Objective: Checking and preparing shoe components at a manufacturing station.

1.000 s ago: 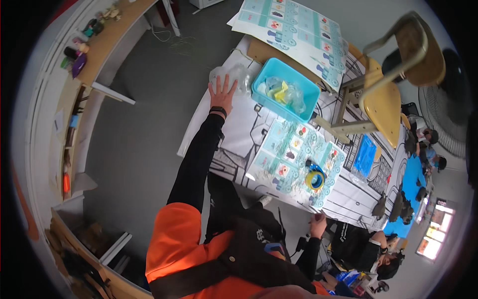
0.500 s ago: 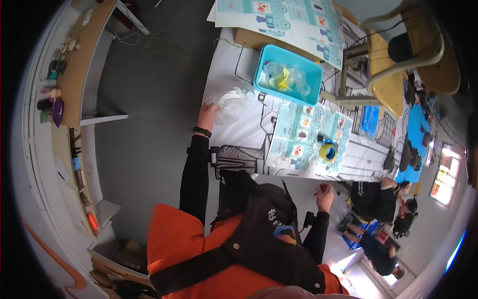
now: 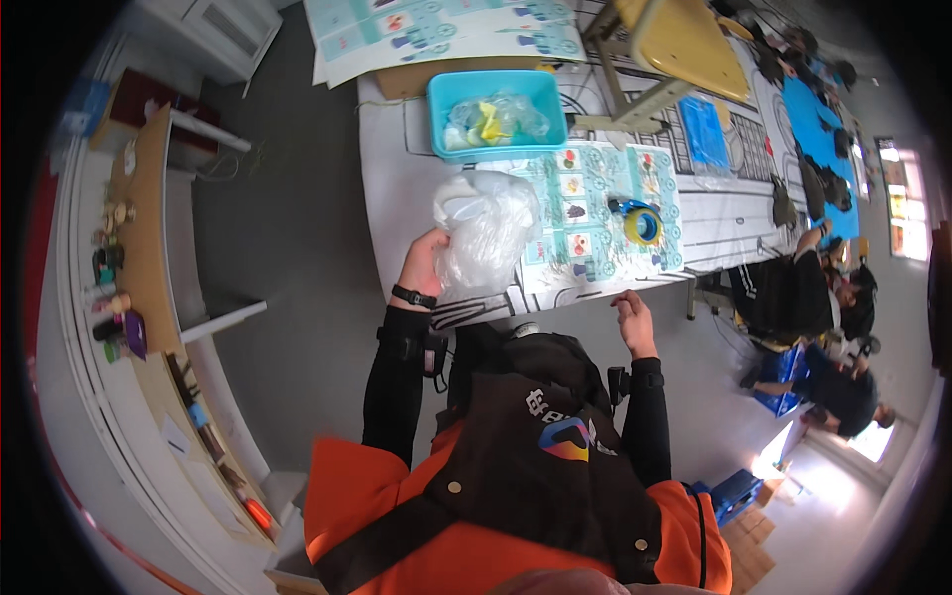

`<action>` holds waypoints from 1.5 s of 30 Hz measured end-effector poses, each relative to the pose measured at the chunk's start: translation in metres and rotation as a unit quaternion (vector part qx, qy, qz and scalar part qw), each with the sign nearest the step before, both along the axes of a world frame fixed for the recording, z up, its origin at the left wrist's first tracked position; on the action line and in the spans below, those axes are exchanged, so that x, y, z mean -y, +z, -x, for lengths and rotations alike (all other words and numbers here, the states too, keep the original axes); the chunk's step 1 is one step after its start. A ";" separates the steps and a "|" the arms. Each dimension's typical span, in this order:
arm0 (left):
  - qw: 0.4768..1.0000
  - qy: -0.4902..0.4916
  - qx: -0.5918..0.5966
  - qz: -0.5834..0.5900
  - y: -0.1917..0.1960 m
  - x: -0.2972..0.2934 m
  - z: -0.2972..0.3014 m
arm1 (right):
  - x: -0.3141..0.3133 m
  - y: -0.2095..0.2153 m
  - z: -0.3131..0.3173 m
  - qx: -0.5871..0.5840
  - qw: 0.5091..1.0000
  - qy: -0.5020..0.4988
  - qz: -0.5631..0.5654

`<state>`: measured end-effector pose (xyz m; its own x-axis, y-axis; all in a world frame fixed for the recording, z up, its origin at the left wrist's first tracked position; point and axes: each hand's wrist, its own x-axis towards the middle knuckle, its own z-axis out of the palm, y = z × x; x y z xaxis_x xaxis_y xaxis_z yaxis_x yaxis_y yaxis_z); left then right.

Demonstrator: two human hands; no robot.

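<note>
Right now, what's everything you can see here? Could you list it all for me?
clear plastic bag: one, crinkled, see-through white, near edge of the table, in the left hand's grip
table: one, covered with a white sheet bearing black line drawings
bin: one, turquoise, far side of the table, with small clear bags of yellow bits inside
picture sheet: one, pale teal, right of the bag
tape roll: one, yellow and blue, on the picture sheet
chair: one, yellow seat, beyond the table
side shelf: one, wooden, far left, with small bottles
seated people: at least two, dark clothes, far right
left hand: one, black wristband, closed on the bag
right hand: one, open, at the table's near edge, holding nothing
</note>
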<state>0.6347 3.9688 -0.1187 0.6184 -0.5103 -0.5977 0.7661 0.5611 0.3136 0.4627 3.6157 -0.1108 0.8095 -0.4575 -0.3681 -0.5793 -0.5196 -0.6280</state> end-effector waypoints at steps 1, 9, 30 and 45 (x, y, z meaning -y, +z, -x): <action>1.000 0.006 0.008 -0.011 0.001 0.011 0.008 | -0.002 0.001 0.003 -0.031 1.000 -0.001 0.006; 0.987 -0.145 0.057 0.027 0.000 0.084 0.084 | -0.031 0.048 0.016 -0.135 0.886 -0.072 -0.438; 0.654 -0.175 0.725 -0.132 0.137 0.266 0.200 | 0.042 0.100 0.174 0.394 0.899 -0.113 -0.157; 0.571 -0.449 0.676 -0.124 0.083 0.510 0.549 | 0.177 0.065 0.589 0.347 0.763 -0.529 -0.134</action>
<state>0.0854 3.4590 -0.0361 0.1549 -0.9879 -0.0067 -0.3272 -0.0577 0.9432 -0.1263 3.4389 -0.0458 0.0823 -0.9733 -0.2145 -0.0647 0.2095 -0.9757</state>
